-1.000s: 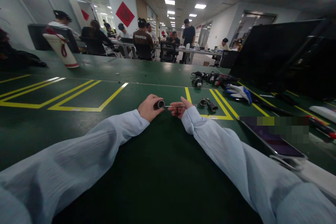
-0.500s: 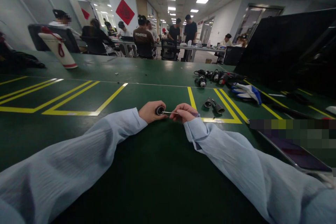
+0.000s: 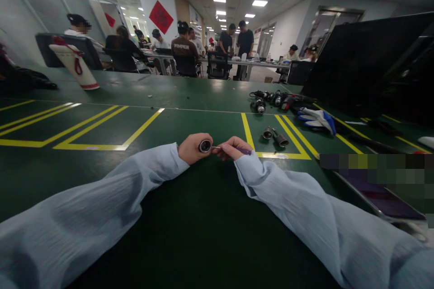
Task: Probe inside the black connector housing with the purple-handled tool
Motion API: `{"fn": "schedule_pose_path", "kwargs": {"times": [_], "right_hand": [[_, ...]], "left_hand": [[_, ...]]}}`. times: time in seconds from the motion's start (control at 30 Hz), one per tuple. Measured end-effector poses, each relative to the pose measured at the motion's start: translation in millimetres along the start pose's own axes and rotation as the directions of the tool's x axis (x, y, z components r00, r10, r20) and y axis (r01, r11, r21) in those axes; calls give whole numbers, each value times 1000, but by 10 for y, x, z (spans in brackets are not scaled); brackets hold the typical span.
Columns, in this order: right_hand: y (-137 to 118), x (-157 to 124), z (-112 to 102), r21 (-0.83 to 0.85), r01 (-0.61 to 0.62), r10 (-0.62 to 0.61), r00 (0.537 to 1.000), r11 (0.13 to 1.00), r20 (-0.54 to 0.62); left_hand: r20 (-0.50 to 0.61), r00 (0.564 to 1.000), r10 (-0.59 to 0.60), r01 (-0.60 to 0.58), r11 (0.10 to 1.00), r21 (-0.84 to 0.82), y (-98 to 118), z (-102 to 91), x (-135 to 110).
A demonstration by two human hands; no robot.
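Observation:
My left hand [image 3: 194, 149] is closed around a dark cylindrical metal part [image 3: 204, 146], its round open end facing me. The inside of that opening is too dark to make out. Close by on the right, my right hand [image 3: 231, 148] grips a screwdriver [image 3: 244, 151] with a purple translucent handle and a thin metal shaft. The shaft points left, and its end is at the right side of the part's rim; whether it touches cannot be told. On the table to the right lie two similar metal parts, a short one [image 3: 267, 133] and one with a stem [image 3: 280, 139].
The green table [image 3: 203, 122] carries yellow tape lines. At right lie a cluster of dark metal fittings [image 3: 260, 106], a blue-and-white glove [image 3: 318, 119] and a phone [image 3: 383, 196]. A white cup [image 3: 76, 64] stands at left, a black monitor [image 3: 366, 63] at right. People sit and stand beyond.
My right hand has turned a little, and less of the screwdriver's shaft shows. The opening of the metal part faces me more fully. The view has shifted slightly.

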State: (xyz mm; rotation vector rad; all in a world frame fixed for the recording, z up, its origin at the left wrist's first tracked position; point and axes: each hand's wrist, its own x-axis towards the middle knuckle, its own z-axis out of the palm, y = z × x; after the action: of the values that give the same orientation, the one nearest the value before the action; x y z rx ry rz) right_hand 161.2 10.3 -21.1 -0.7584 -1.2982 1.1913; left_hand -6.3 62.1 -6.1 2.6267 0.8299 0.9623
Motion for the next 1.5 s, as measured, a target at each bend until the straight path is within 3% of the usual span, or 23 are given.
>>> {"fn": "schedule_pose_path", "kwargs": {"times": [0.1, 0.23, 0.4, 0.5, 0.83, 1.17, 1.5], "right_hand": [[-4, 14, 0, 139, -83, 76, 996, 987, 53], [-14, 14, 6, 195, -107, 98, 994, 975, 52], [-47, -5, 1, 73, -29, 33, 998, 997, -62], [-57, -14, 8, -23, -36, 34, 997, 999, -70], [-43, -6, -11, 202, -131, 128, 991, 970, 29], [-52, -25, 34, 22, -57, 58, 997, 998, -57], [-24, 8, -7, 255, -178, 170, 984, 950, 55]], "left_hand": [[-20, 1000, -2, 2, 999, -37, 19, 6, 4], [-19, 1000, 0, -1, 999, -39, 24, 17, 0], [-45, 998, 33, -29, 996, 88, 41, 12, -14], [-19, 996, 88, -83, 980, 182, 49, -3, -9], [-26, 999, 42, -40, 997, 60, 45, -8, -22], [-38, 999, 8, 1, 972, 233, 38, 9, -14], [-44, 999, 26, -21, 994, 108, 30, 3, -21]]}}
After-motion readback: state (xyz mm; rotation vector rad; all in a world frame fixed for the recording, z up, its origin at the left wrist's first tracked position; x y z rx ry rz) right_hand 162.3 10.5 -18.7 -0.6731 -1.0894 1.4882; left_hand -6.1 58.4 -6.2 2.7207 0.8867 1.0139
